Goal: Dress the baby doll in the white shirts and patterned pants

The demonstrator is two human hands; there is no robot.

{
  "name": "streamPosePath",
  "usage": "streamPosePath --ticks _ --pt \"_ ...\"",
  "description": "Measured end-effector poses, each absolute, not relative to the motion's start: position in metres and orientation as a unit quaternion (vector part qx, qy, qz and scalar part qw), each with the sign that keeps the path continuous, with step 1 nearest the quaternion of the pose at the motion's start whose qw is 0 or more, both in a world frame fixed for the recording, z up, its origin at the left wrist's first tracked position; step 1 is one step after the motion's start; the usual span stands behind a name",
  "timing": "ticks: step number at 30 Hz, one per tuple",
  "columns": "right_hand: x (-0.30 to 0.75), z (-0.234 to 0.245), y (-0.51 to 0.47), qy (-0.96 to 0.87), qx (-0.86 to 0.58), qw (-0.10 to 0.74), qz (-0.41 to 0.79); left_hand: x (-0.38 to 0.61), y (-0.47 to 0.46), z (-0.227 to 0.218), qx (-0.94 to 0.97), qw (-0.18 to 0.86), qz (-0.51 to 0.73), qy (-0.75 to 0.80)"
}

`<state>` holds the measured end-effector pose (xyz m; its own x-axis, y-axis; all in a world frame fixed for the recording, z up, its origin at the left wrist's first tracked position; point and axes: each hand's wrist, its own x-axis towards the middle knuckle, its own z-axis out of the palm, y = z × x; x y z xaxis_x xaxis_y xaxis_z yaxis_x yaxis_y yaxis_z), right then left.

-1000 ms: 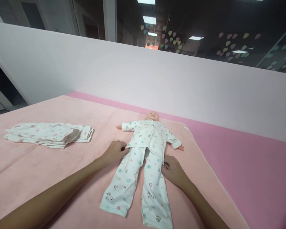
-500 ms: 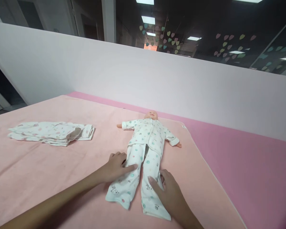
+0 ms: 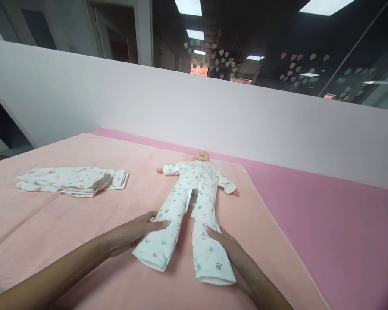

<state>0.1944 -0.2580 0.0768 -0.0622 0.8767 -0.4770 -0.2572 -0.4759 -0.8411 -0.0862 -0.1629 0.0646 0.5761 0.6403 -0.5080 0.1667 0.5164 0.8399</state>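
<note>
A baby doll (image 3: 202, 156) lies on its back, head toward the wall and arms spread. It wears a white printed jacket (image 3: 195, 175) and matching trousers (image 3: 173, 213). My left hand (image 3: 139, 230) grips the left trouser leg, thumb on top and fingers mostly hidden beneath. Around the right trouser leg, my right hand (image 3: 228, 243) has its thumb over the cloth and its fingers behind the outer side. Both legs are apart, with the cuffs toward me and no feet showing. A gap in the cloth shows at the crotch.
Folded white printed baby clothes (image 3: 67, 181) lie to the left. A peach blanket (image 3: 142, 165) covers much of the pink mat (image 3: 310, 206). Behind stands a white low wall (image 3: 181, 107) with dark glass above it, decorated with heart stickers.
Both trouser legs have spread and straightened, the left one shifting left with my left hand. My right hand has slid further under its leg. The camera view has tilted up slightly.
</note>
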Motion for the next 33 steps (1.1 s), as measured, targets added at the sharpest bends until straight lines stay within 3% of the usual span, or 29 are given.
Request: streamPosePath --ticks 3,9,16,20,25,29,33 --pt "0.203 0.062 -0.264 -0.327 -0.555 0.412 0.645 -0.093 -0.174 0.054 0.515 0.726 0.152 0.429" --pt "0.228 0.036 -0.281 -0.475 -0.563 0.308 0.602 -0.101 -0.189 0.031 0.589 0.683 0.106 0.42" --pt "0.256 0.037 -0.301 -0.545 -0.659 0.193 0.48 -0.126 -0.196 0.061 0.738 0.49 0.022 0.463" --pt "0.259 0.071 -0.284 -0.591 -0.723 0.196 0.301 -0.124 -0.173 0.095 0.796 0.36 0.034 0.485" --pt "0.237 0.106 -0.212 -0.657 -0.678 0.242 0.224 -0.06 -0.102 0.12 0.861 0.259 0.178 0.401" --pt "0.216 0.102 -0.141 -0.698 -0.638 0.308 0.102 -0.002 -0.047 0.109 0.903 0.178 0.199 0.337" --pt "0.214 0.08 -0.112 -0.752 -0.602 0.262 0.06 0.021 -0.03 0.081 0.94 0.101 0.156 0.286"
